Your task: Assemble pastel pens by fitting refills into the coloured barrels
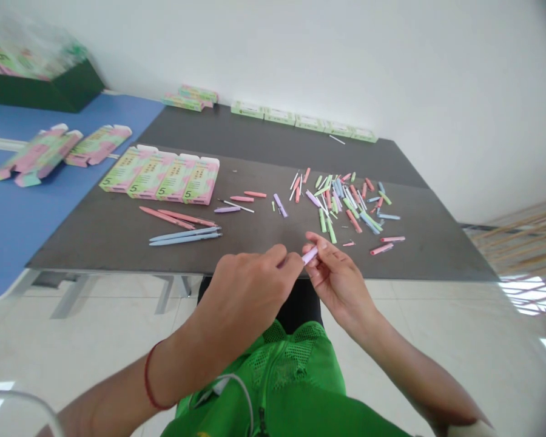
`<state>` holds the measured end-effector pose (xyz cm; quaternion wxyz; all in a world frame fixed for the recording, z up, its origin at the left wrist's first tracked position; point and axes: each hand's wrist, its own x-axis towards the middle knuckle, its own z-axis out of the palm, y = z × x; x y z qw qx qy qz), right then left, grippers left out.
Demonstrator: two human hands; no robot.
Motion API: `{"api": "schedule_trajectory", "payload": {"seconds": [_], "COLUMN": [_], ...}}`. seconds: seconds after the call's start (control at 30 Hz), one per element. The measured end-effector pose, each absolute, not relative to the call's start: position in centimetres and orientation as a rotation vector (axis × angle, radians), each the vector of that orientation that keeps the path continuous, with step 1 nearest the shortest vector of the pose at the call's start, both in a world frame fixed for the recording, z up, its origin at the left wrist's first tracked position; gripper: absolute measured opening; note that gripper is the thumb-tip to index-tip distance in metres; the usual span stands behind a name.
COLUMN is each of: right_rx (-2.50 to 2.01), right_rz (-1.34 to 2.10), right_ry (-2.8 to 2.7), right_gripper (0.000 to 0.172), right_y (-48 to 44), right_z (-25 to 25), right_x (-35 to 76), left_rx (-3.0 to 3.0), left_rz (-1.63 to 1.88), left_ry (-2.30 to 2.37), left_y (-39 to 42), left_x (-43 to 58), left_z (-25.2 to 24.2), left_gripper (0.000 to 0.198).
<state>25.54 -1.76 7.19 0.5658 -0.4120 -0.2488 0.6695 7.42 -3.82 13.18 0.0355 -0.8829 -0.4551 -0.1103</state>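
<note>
My left hand [250, 291] and my right hand [334, 273] meet at the near edge of a dark grey table [264, 145]. Both pinch the same lilac pen part [309, 255], which shows between the fingertips; its left end is hidden inside my left hand. Just beyond my hands lies a scattered heap of pastel pen parts [346, 200] in pink, green, blue and lilac. Two blue pens [184, 235] and two pink pens [177, 217] lie whole to the left.
A row of flat pastel cartons [161, 176] lies at the table's left. More cartons [300, 120] line the far edge by the white wall. A blue table [9, 212] to the left carries unfolded cartons [40, 152] and a green box [50, 91].
</note>
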Motion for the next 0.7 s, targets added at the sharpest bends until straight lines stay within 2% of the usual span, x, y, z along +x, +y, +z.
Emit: {"api": "schedule_trajectory", "payload": {"seconds": [0.27,0.5,0.7], "right_rx": [-0.974,-0.951,-1.0], "right_rz": [1.546,1.552,1.619], "right_ry": [-0.574,-0.462,-0.34], "right_gripper": [0.021,0.014,0.025], "right_y": [-1.3,-0.8,0.0], "right_z": [6.8,6.5,6.7], "right_x": [25.6,25.7,26.2], "left_rx": [-2.705,-2.679,-2.659], "left_rz": [-0.352,-0.418,-0.403], "left_ry": [-1.462,-1.443,-1.448], "left_y": [-4.0,-4.4,-4.7], "left_x": [7.7,8.0,8.1], "left_z": [11.4,11.0,12.3], "left_gripper": [0.01,0.012,0.018]}}
